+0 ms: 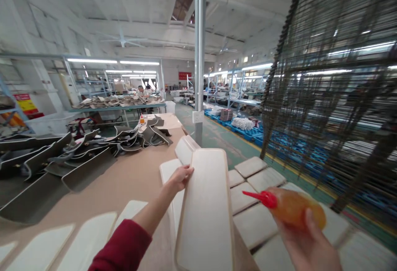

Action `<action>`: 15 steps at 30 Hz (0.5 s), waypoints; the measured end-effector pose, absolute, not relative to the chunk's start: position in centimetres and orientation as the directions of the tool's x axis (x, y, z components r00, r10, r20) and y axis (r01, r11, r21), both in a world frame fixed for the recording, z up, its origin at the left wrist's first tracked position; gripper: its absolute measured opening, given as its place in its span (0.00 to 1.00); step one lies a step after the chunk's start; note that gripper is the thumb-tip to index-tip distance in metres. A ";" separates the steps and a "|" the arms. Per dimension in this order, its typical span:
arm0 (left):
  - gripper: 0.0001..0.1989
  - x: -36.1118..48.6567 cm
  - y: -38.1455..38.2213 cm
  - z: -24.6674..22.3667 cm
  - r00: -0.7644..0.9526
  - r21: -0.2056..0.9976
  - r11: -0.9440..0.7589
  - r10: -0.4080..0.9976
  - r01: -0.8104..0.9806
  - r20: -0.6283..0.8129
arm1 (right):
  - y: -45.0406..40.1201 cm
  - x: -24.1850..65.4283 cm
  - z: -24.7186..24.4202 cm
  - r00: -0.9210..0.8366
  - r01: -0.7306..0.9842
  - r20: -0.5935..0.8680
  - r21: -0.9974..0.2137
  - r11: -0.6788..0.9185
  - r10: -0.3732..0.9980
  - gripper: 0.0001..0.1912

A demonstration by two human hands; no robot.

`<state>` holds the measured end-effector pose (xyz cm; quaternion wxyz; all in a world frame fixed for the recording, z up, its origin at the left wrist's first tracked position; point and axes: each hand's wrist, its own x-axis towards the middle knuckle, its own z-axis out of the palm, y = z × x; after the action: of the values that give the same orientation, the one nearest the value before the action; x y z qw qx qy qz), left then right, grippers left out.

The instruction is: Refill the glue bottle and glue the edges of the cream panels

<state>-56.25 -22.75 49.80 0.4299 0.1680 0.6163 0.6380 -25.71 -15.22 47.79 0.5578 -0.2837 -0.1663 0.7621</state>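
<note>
My left hand (181, 178), in a dark red sleeve, pinches the left edge of a long white panel (206, 209) with rounded corners and a yellowish rim. The panel is held up, tilted, in front of me. In my right hand (310, 238) is a squeeze bottle (299, 211) of amber liquid, its red nozzle pointing left toward the panel but apart from it. Behind the held panel, more white panels (167, 169) are stacked on the table. A row of similar panels (89, 238) lies at the lower left.
Curved grey pieces (89, 169) are heaped on the left of the brown tabletop (136, 180). Several white panels (260, 221) lie in rows at the right. A metal post (199, 56) with a socket box stands ahead. A tall wire rack (325, 76) rises at the right.
</note>
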 end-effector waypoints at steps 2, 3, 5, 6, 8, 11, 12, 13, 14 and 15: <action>0.11 -54.9 -22.9 49.7 -0.547 0.928 0.141 0.773 -0.346 -0.321 | -14.1 -26.0 48.1 -0.189 -0.768 -0.032 -0.619 -0.168 0.982 0.23; 0.11 -54.3 -22.9 49.8 -0.533 0.926 0.145 0.782 -0.348 -0.323 | -13.6 -26.1 48.1 -0.162 -0.772 0.051 -0.629 -0.095 0.985 0.24; 0.15 -53.1 -22.9 50.3 -0.501 0.920 0.156 0.799 -0.360 -0.331 | -12.6 -26.1 47.9 -0.106 -0.782 0.130 -0.624 -0.002 0.986 0.23; 0.17 -52.6 -23.0 50.6 -0.485 0.916 0.163 0.807 -0.367 -0.338 | -12.1 -26.0 47.9 -0.089 -0.787 0.150 -0.616 0.023 0.985 0.22; 0.19 -51.7 -23.0 51.4 -0.455 0.911 0.170 0.822 -0.376 -0.342 | -11.3 -25.8 48.1 -0.064 -0.789 0.193 -0.610 0.069 0.979 0.23; 0.19 -50.5 -22.9 52.2 -0.421 0.917 0.156 0.852 -0.366 -0.313 | -11.0 -25.3 48.0 -0.048 -0.781 0.220 -0.616 0.101 0.974 0.27; 0.19 -50.2 -22.7 52.4 -0.412 0.920 0.151 0.859 -0.363 -0.303 | -11.4 -25.0 47.6 -0.055 -0.775 0.218 -0.624 0.096 0.974 0.27; 0.19 -49.9 -22.5 52.5 -0.408 0.921 0.147 0.863 -0.360 -0.297 | -12.1 -24.8 47.0 -0.069 -0.768 0.211 -0.635 0.083 0.975 0.27; 0.19 -49.8 -22.3 52.5 -0.408 0.922 0.148 0.864 -0.357 -0.296 | -12.9 -24.5 46.3 -0.090 -0.759 0.202 -0.647 0.064 0.975 0.27; 0.18 -49.7 -22.0 52.5 -0.416 0.924 0.145 0.861 -0.353 -0.294 | -13.9 -24.2 45.5 -0.120 -0.750 0.188 -0.660 0.035 0.975 0.27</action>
<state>-49.68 -21.98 52.52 0.4932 0.2212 0.5738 0.6153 -24.17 -13.89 45.46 0.6408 -0.1719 -0.3270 0.6730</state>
